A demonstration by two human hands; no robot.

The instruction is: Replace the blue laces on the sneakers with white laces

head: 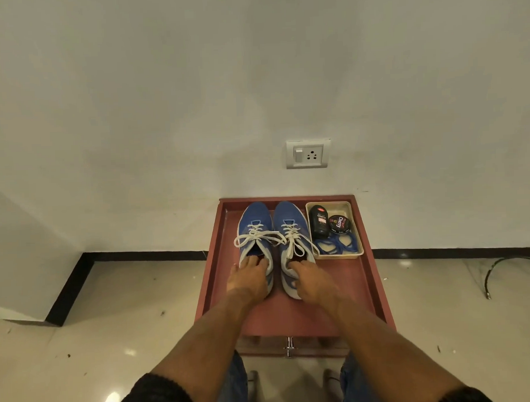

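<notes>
Seen from above, looking down along two bare forearms toward a low reddish-brown bench point(291, 314) with a raised rim, set against a white wall.

Left hand point(249, 278) resting on the heel of the left blue fabric sneaker point(254, 231), fingers point(254, 261) curled over the collar into the shoe opening, not pinching any lace. Just beyond the left hand, a flat white lace point(257, 235) threaded through the eyelets and tied in a loose bow, loops spilling toward the neighbouring shoe.

Right hand point(310, 279) draped over the heel of the right blue fabric sneaker point(290, 230), fingers bent down over the collar, thumb at the grey sole edge; hard to tell whether gripping or only resting. Beyond the right hand, a second white lace point(295, 237), also tied.

Right of the right hand and a little farther off, a shallow cream tray point(356, 227) with a black polish bottle point(318, 221), a round black polish tin point(339, 223) and the loose blue laces point(334, 246) coiled at its near end.

Likely handling: sneakers light, soft in the upper, firm at heel and sole, so heel the best hold. Laces limp, thin, prone to tangling; best pinched at the stiff tips. Task apparently near finished.
</notes>
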